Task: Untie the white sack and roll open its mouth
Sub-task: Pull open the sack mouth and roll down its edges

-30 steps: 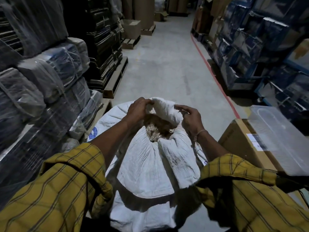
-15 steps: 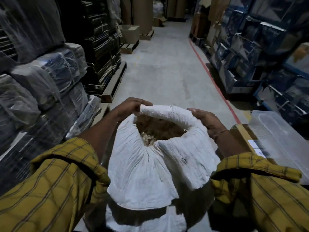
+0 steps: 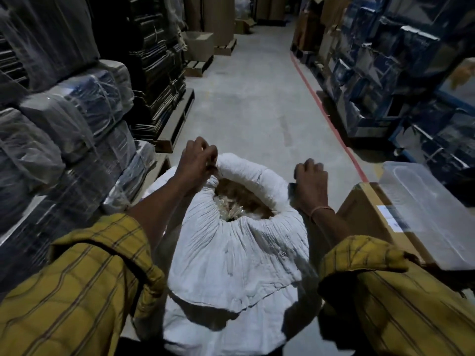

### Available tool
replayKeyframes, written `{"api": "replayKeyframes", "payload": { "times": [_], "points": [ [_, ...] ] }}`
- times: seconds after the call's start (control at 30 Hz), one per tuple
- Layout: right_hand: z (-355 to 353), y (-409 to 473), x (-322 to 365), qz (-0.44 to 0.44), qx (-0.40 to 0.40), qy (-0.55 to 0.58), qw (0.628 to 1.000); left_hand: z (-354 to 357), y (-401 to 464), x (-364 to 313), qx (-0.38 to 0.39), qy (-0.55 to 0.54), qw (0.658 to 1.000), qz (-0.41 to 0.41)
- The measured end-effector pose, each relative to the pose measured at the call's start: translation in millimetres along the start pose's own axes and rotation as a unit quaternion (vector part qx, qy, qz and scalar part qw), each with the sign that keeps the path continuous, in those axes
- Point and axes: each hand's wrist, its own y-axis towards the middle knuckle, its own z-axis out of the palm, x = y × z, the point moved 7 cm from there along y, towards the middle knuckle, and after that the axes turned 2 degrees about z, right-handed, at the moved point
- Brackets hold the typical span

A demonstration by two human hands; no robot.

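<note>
1. I saw one white sack [image 3: 231, 253] standing left of one cardboard box [image 3: 365, 217], mouth open.
2. Left hand [image 3: 196, 163] clenched the sack's rolled rim.
3. Right hand [image 3: 312, 186] gripped its right rim.

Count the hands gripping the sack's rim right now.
2. The left hand pinches the far-left part of the rolled rim of the white sack; the right hand is closed on the right side of it. Fingertips are hidden behind the cloth.
</note>
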Motion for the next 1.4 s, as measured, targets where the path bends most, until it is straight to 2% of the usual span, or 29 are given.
{"api": "replayKeyframes", "payload": {
  "times": [0.07, 0.13, 0.2, 0.27, 0.33, 0.43, 0.57, 0.67, 0.8, 0.93, 1.03, 1.13, 1.3, 1.4],
  "points": [
    [-5, -4, 21, -0.084, 0.018, -0.058, 0.995, -4, -2, -12, -0.015, 0.069, 0.997, 0.021],
    [-6, -8, 37, -0.106, 0.071, -0.043, 0.991, -5, -6, -20, 0.004, 0.056, 0.998, -0.004],
    [-7, -13, 46, -0.073, 0.117, -0.016, 0.99, -1, -11, -23, 0.025, 0.029, 0.997, -0.065],
    [-6, -16, 51, -0.015, 0.143, -0.003, 0.99, 9, -17, -30, 0.046, 0.088, 0.991, -0.095],
    [-5, -20, 57, 0.032, 0.154, -0.032, 0.987, 17, -21, -40, 0.052, 0.158, 0.981, -0.099],
    [3, -27, 66, 0.098, 0.194, -0.078, 0.973, 32, -29, -40, 0.074, 0.171, 0.974, -0.127],
    [21, -41, 63, 0.175, 0.293, -0.01, 0.94, 44, -30, -33, 0.094, 0.177, 0.971, -0.133],
    [27, -37, 54, 0.178, 0.282, 0.057, 0.941, 43, -27, -15, 0.105, 0.181, 0.969, -0.129],
    [26, -24, 46, 0.17, 0.261, 0.122, 0.942, 48, -25, -1, 0.107, 0.14, 0.97, -0.169],
    [27, -18, 49, 0.123, 0.257, 0.112, 0.952, 61, -22, -5, 0.151, 0.086, 0.957, -0.231],
    [27, -20, 49, 0.135, 0.26, 0.107, 0.95, 59, -22, -8, 0.108, 0.135, 0.963, -0.208],
    [26, -19, 46, 0.133, 0.255, 0.096, 0.953, 58, -23, -2, 0.09, 0.114, 0.969, -0.198],
    [27, -10, 12, 0.153, 0.243, 0.139, 0.948, 32, -12, 9, 0.145, 0.124, 0.975, -0.113],
    [26, -12, -20, 0.129, 0.24, 0.049, 0.961, 9, -12, 35, 0.18, 0.217, 0.957, -0.071]
  ]
}}
